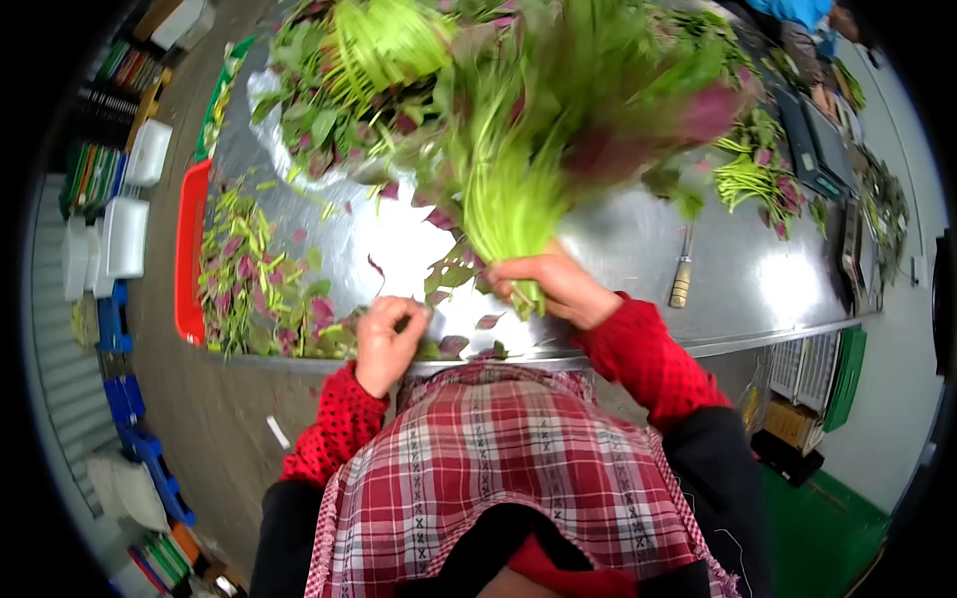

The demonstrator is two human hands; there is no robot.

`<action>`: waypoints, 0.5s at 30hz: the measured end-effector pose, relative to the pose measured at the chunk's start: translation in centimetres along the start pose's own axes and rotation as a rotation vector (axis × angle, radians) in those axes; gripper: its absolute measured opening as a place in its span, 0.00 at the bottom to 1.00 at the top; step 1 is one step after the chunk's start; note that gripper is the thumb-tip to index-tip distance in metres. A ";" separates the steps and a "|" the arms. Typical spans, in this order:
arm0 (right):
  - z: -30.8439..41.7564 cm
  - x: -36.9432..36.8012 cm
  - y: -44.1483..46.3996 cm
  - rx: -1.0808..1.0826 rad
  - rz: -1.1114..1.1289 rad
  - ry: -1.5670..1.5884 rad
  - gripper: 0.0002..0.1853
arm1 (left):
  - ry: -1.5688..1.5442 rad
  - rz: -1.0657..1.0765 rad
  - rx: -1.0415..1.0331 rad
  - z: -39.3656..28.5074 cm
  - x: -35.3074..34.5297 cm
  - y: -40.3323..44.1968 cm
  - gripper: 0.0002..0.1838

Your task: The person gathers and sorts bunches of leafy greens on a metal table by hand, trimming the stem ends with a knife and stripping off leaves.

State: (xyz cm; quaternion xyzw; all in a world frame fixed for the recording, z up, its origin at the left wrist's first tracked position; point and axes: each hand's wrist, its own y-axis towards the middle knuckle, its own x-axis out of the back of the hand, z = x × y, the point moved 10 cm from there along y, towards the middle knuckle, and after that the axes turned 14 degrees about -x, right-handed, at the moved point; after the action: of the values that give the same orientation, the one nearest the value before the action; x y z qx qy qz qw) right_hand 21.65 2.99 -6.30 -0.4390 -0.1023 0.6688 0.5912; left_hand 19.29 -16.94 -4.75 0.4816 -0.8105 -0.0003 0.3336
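My right hand (558,284) is wrapped round the stem ends of a bunch of leafy greens (513,204). The bunch has pale green stems and green and purple leaves, and its top is smeared by motion. Close to the table's front edge, my left hand (389,339) is closed with thumb and fingertips together; whatever it pinches, if anything, I cannot make out. Loose leaves (454,269) lie between my hands. A knife (682,274) with a wooden handle rests on the metal table (638,239), to the right of my right hand.
More greens (384,55) are heaped at the back left, partly on clear plastic. Trimmed stems and leaves (249,269) pile up beside a red crate edge (189,254). A smaller bunch (748,179) and a scale (817,149) are at right. Another person (802,40) stands at the far right.
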 end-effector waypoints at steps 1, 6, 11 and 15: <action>-0.9 0.2 0.9 -0.137 -0.055 -0.056 0.10 | -0.114 0.013 0.087 0.4 -1.2 -0.1 0.05; 6.2 -2.4 -6.1 0.244 0.120 -0.137 0.13 | 0.026 0.112 -0.010 -1.8 -2.1 0.2 0.05; 0.2 -1.1 -4.2 -0.100 0.261 -0.033 0.09 | -0.074 0.381 0.068 -2.6 -6.1 0.7 0.06; 9.6 4.7 -12.2 0.216 -0.024 -0.088 0.12 | -0.072 0.305 0.035 -1.6 -5.1 1.6 0.06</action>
State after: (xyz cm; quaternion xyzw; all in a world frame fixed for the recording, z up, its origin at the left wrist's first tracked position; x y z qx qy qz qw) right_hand 23.77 14.19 5.23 -0.3416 -0.0606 0.6875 0.6380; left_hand 20.50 -11.61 -5.73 0.3582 -0.8856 0.0472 0.2918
